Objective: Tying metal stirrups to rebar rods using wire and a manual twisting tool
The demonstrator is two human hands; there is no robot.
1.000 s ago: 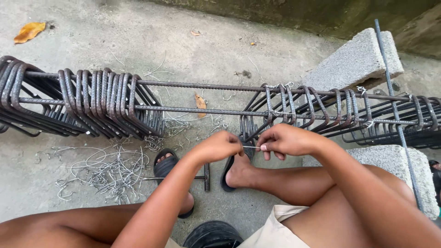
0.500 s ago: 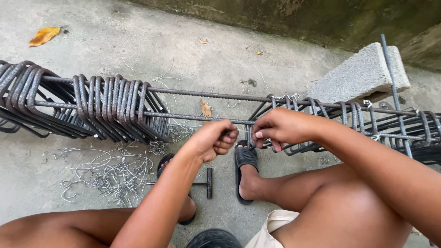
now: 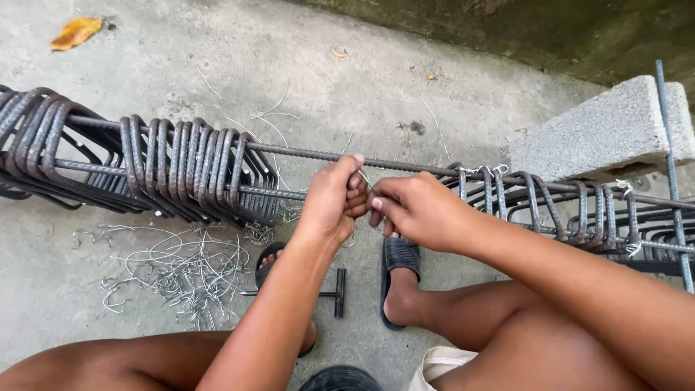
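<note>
From the camera on your head, you look down at your two hands, close together over a long cage of rusty steel bars. Your left hand [image 3: 331, 199] is curled into a fist at the upper long bar [image 3: 304, 153], a thin, ribbed, brown rod that runs from left to right. Your right hand [image 3: 414, 210] sits just beside it, knuckles touching, with its fingers [image 3: 378, 205] bent in and pinched tight. A thin bit of tie wire [image 3: 361, 176], pale and shiny, peeks out at the top of your left fist, right where the two hands meet at the bar. Both hands' fingers are closed small on that spot, though most of the wire is hidden inside them. To the left, a thick bunch of bent steel loops [image 3: 184, 174] hangs on the bars, packed tight like a stack of hoops, rough and dark brown. To the right, more loops [image 3: 550, 203] are spread apart, and some have small silver wire knots on top. Behind them lies a gray concrete block [image 3: 601, 130], grainy and square-edged. On the concrete floor [image 3: 217, 51], which is gray and bumpy, a messy pile of curly wire scraps [image 3: 177, 271] lies near your left knee. A small T-shaped metal tool [image 3: 337, 292] lies flat between your feet. Your right foot wears a black sandal [image 3: 400, 257]. A dry yellow leaf [image 3: 76, 31] sits far off in the top left corner.
</note>
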